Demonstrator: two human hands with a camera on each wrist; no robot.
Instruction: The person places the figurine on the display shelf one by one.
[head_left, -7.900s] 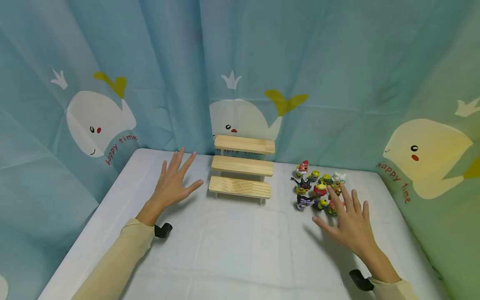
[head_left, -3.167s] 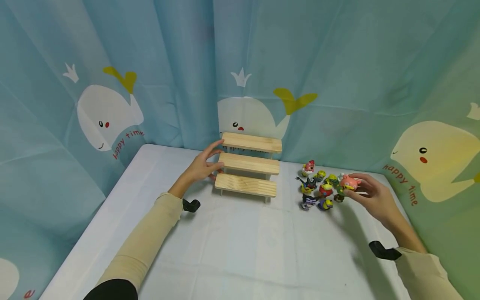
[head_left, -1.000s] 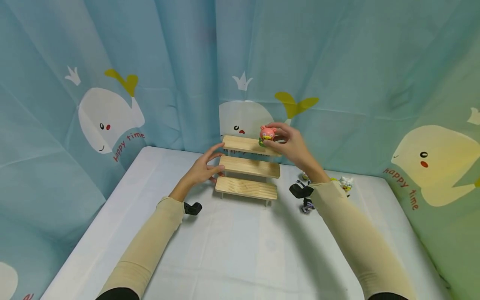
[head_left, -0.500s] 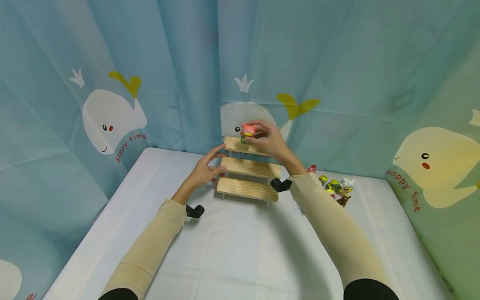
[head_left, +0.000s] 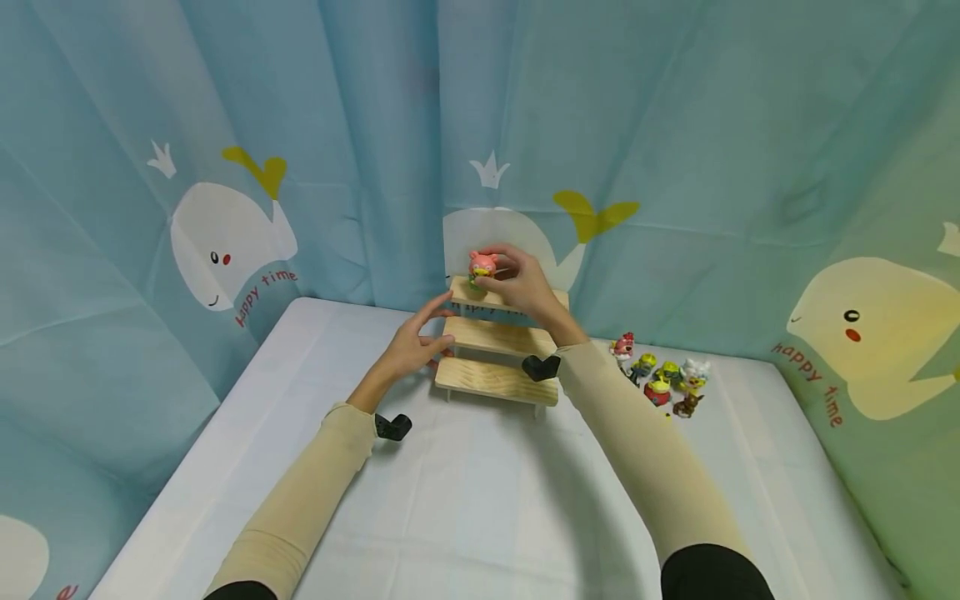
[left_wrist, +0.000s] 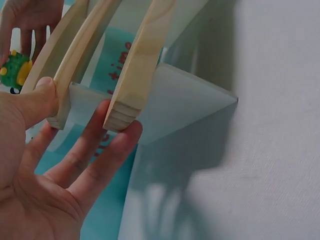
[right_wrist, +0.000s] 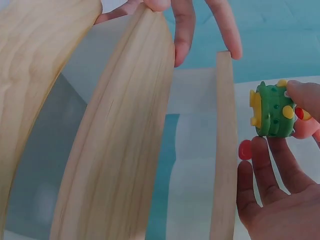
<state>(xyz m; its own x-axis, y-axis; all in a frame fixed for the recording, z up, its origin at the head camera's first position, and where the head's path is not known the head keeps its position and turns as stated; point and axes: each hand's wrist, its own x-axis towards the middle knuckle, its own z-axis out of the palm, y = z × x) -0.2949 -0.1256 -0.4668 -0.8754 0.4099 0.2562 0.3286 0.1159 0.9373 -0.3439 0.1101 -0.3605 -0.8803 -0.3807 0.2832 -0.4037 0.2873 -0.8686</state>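
Note:
My right hand (head_left: 522, 287) pinches a toy figurine (head_left: 482, 265) with a pink eared head and green body, just over the left part of the stand's top board. In the right wrist view the figurine's green, yellow-spotted body (right_wrist: 275, 110) is near that board's surface, a narrow gap between them. The three-tier wooden display stand (head_left: 495, 382) has light boards on clear supports. At its left end, my left hand (head_left: 407, 346) holds on, with the thumb (left_wrist: 46, 90) on the middle board and the other fingers spread along the board ends.
To the right of the stand, several small figurines (head_left: 657, 392) stand close together on the white tabletop (head_left: 465, 500), partly behind the right sleeve. A blue-green curtain (head_left: 360, 125) with printed whales hangs around the table's back and sides.
My right hand picked the pink-headed figurine from the group, carried it left to the top board, then lowered it slightly leftward. The left hand moved onto the stand's left end and stayed.

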